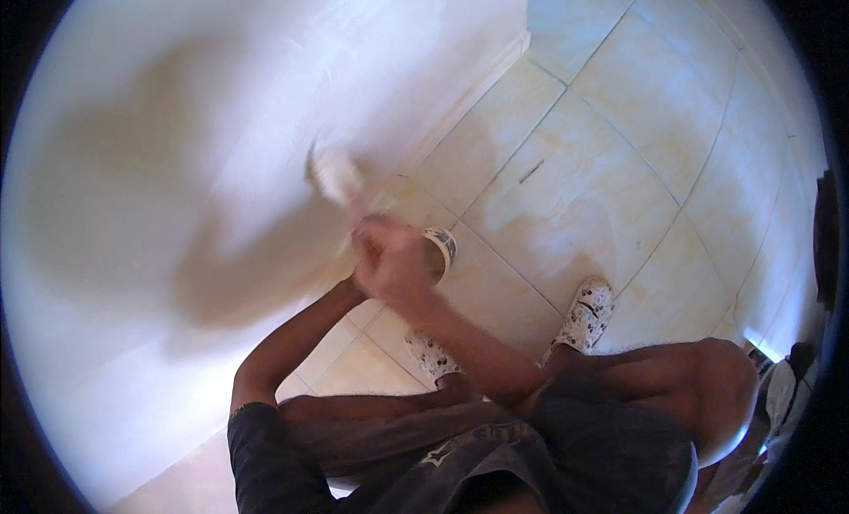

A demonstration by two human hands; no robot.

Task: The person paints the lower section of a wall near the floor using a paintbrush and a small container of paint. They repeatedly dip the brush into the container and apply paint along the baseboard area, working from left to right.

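Observation:
Blurred by motion, my right hand (398, 258) is closed around the handle of what looks like a paintbrush (339, 175). The brush's pale head is against or close to the white wall (278, 89); contact cannot be told. My left forearm (312, 335) reaches up from the lower left, and its hand is mostly hidden behind the right one. Just beyond the right hand shows the rim of a small round tub or cup (450, 245) with a dark pattern. Whether my left hand holds this tub is hidden.
My bent legs and patterned clogs (587, 315) are on the tiled floor (637, 149). A thin dark stick or scrap (530, 171) lies on a tile. The wall's skirting (474, 112) ends at a corner. Unclear objects (783, 388) crowd the far right edge.

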